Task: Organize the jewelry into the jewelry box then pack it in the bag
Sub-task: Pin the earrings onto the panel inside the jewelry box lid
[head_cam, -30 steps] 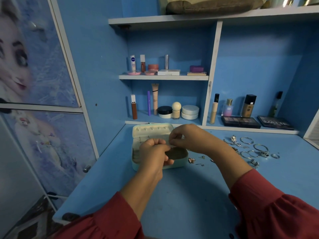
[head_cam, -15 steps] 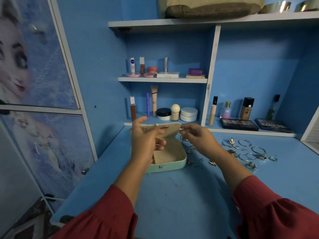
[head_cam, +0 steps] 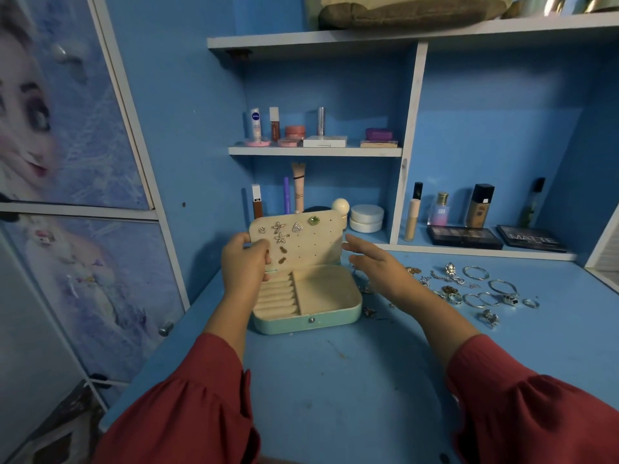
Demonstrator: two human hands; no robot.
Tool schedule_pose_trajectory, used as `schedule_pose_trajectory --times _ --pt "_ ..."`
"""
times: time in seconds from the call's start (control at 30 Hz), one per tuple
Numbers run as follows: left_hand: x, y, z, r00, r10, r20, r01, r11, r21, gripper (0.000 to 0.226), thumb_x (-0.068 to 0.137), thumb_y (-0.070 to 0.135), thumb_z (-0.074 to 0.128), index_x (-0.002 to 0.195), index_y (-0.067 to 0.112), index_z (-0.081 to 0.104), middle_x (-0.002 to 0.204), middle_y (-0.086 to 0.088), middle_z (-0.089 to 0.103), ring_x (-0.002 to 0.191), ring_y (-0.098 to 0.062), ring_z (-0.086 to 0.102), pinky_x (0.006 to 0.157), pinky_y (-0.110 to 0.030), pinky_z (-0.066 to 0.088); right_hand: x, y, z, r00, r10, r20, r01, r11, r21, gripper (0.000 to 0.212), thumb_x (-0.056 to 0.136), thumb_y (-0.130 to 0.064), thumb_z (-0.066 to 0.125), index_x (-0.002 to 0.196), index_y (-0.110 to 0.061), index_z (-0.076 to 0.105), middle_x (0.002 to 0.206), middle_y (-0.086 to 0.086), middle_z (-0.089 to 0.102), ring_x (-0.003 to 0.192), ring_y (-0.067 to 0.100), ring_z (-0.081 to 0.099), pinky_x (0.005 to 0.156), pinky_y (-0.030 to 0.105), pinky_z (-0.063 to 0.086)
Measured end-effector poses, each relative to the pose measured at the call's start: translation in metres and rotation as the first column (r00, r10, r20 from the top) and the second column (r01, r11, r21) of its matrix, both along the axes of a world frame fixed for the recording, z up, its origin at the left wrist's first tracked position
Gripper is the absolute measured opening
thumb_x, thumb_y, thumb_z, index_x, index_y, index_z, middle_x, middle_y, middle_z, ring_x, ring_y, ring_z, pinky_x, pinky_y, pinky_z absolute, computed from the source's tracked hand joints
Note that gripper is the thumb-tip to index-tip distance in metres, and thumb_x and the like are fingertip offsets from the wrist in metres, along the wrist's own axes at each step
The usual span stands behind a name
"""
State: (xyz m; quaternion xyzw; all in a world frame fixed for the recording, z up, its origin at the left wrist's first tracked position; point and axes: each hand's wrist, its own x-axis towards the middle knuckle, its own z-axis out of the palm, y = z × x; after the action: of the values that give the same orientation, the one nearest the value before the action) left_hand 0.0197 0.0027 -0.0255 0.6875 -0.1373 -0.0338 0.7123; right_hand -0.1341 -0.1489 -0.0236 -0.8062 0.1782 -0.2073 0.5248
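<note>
A mint-green jewelry box (head_cam: 308,321) stands open on the blue desk, cream inside, with ring slots at left and a bare compartment at right. An upright cream earring panel (head_cam: 311,244) rises at its back, holding several earrings, among them two starfish studs and a green one. My left hand (head_cam: 243,262) grips the panel's left edge, thumb in front. Just right of the panel, my right hand (head_cam: 375,262) hovers with its fingers straight, holding nothing. Rings, bangles and other loose jewelry (head_cam: 475,289) lie scattered on the desk to the right of the box.
Cosmetics fill the shelves behind: tubes and jars (head_cam: 301,128), two white jars (head_cam: 366,217), bottles (head_cam: 479,205) and dark palettes (head_cam: 464,236). A brown bag (head_cam: 402,10) lies on the top shelf. A printed cabinet door (head_cam: 67,162) borders the desk at left.
The earring panel went from lying low over the box to standing upright, showing the ring slots and compartment. My right hand let go of it and drew back to the right.
</note>
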Motion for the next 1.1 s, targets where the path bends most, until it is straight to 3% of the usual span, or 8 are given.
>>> schedule_pose_trajectory --times 0.13,0.2,0.27,0.37,0.5,0.63,0.9,1.1 --pt "0.014 0.000 -0.009 1.000 0.018 0.020 -0.018 1.000 -0.016 0.010 0.088 0.015 0.064 0.097 0.011 0.068 0.086 -0.006 0.067 0.061 -0.016 0.058 0.041 -0.022 0.044 -0.012 -0.016 0.004 0.996 -0.083 -0.040 0.077 0.989 -0.129 0.029 0.098 -0.016 0.049 0.123 -0.019 0.062 0.119 -0.007 0.063 0.104 0.002 0.056 0.076 0.007 0.038" --pt "0.018 0.000 -0.013 1.000 0.009 0.004 -0.008 0.999 -0.052 0.009 0.088 0.013 0.065 0.096 0.012 0.070 0.089 -0.005 0.069 0.066 -0.018 0.062 0.049 -0.027 0.048 -0.021 -0.025 0.004 0.992 -0.112 -0.065 0.097 0.975 -0.200 0.019 0.095 -0.016 0.056 0.109 -0.019 0.068 0.099 -0.009 0.067 0.076 -0.011 0.059 0.057 0.002 0.038" --pt "0.021 0.001 -0.016 1.000 -0.004 -0.003 0.004 0.997 -0.078 0.011 0.090 0.008 0.062 0.095 0.014 0.070 0.089 -0.001 0.069 0.074 -0.015 0.066 0.059 -0.028 0.054 -0.027 -0.033 0.003 0.986 -0.130 -0.103 0.099 0.960 -0.262 0.014 0.093 -0.013 0.059 0.099 -0.019 0.071 0.081 -0.012 0.064 0.054 -0.011 0.053 0.045 0.003 0.035" --pt "0.021 0.001 -0.019 1.000 -0.020 0.021 0.021 0.998 -0.058 0.020 0.094 0.006 0.055 0.108 0.012 0.067 0.096 0.002 0.069 0.077 -0.004 0.065 0.056 -0.014 0.050 -0.030 -0.038 0.003 0.971 -0.163 -0.175 0.087 0.923 -0.376 0.014 0.090 -0.014 0.064 0.096 -0.021 0.073 0.080 -0.009 0.064 0.061 0.001 0.051 0.051 0.007 0.034" --pt "0.023 0.001 -0.021 0.999 -0.049 0.005 0.049 0.995 -0.081 0.023 0.095 0.007 0.054 0.114 0.011 0.066 0.102 -0.003 0.070 0.081 -0.011 0.067 0.063 -0.022 0.052 -0.029 -0.038 0.002 0.954 -0.162 -0.252 0.033 0.893 -0.449 0.016 0.087 -0.015 0.067 0.100 -0.019 0.074 0.094 -0.007 0.067 0.073 -0.002 0.053 0.064 0.007 0.039" --pt "0.021 0.002 -0.021 0.999 -0.053 -0.003 0.052 0.995 -0.089 0.025 0.096 0.007 0.053 0.117 0.011 0.064 0.102 -0.005 0.068 0.061 -0.004 0.058 0.050 -0.013 0.048 -0.025 -0.037 -0.003 0.943 -0.149 -0.296 -0.020 0.866 -0.500 0.017 0.086 -0.017 0.068 0.101 -0.021 0.075 0.107 -0.006 0.070 0.092 0.008 0.059 0.088 0.023 0.047" --pt "0.019 0.003 -0.020 0.998 -0.061 -0.020 0.059 0.992 -0.115 0.026 0.096 0.006 0.051 0.119 0.010 0.063 0.103 -0.010 0.066 0.041 0.003 0.052 0.043 -0.012 0.044 -0.022 -0.038 -0.007 0.930 -0.157 -0.333 -0.056 0.833 -0.550 0.019 0.086 -0.024 0.069 0.105 -0.024 0.073 0.101 -0.010 0.064 0.087 0.005 0.054 0.080 0.019 0.039" --pt "0.017 0.003 -0.019 0.998 -0.061 -0.033 0.057 0.992 -0.112 0.029 0.097 0.006 0.051 0.123 0.009 0.062 0.104 -0.012 0.066 0.040 0.004 0.052 0.042 -0.012 0.043 -0.020 -0.035 -0.006 0.903 -0.163 -0.399 -0.145 0.757 -0.637 0.015 0.086 -0.021 0.068 0.098 -0.026 0.075 0.101 -0.005 0.063 0.090 0.010 0.054 0.082 0.025 0.047"
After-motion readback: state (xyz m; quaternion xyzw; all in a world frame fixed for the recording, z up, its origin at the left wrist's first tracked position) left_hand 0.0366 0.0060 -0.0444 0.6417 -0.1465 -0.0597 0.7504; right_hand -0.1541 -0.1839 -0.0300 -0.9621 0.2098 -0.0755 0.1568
